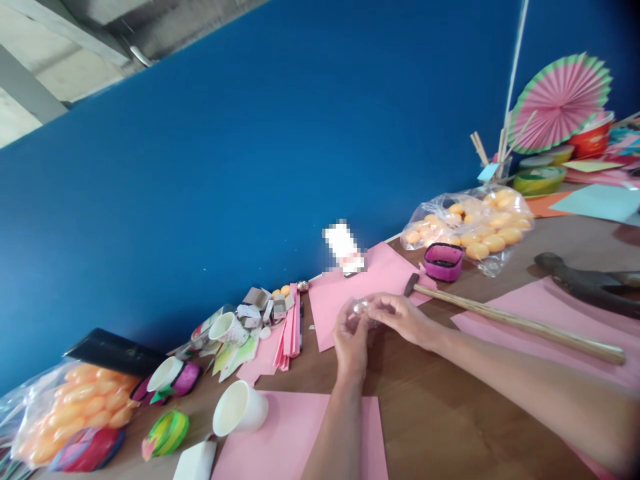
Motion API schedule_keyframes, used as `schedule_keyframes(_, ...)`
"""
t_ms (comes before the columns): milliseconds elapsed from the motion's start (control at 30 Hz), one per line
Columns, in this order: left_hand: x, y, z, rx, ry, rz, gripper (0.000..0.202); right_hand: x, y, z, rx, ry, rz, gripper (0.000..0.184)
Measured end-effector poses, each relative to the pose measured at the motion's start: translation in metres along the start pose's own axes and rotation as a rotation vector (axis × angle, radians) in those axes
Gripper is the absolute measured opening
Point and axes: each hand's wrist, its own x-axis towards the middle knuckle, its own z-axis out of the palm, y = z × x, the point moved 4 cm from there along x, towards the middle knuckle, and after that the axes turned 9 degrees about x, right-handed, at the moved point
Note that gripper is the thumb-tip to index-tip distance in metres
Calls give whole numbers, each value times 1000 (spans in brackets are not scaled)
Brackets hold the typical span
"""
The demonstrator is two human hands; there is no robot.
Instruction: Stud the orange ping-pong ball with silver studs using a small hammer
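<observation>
Along a blue wall [280, 167], over a brown tabletop [425, 407], the left hand [351, 340] and right hand [406, 321] meet, pinching a small, shiny, silvery rounded piece [359, 307] between them, presumably because so slight a thing needs steadying from both sides.

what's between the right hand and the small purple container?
The head end of the wooden-handled hammer lies between the right hand and the purple container; pink paper shows there too. Seen in the head view.
</observation>
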Motion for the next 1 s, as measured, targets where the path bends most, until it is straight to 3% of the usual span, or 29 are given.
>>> schedule_keyframes(633,0,0,0,6,-3,9,48,1,0,0,18,-2,4,19)
schedule_keyframes(1000,0,-2,0,35,21,-8,48,0,0,-2,33,63,46,18)
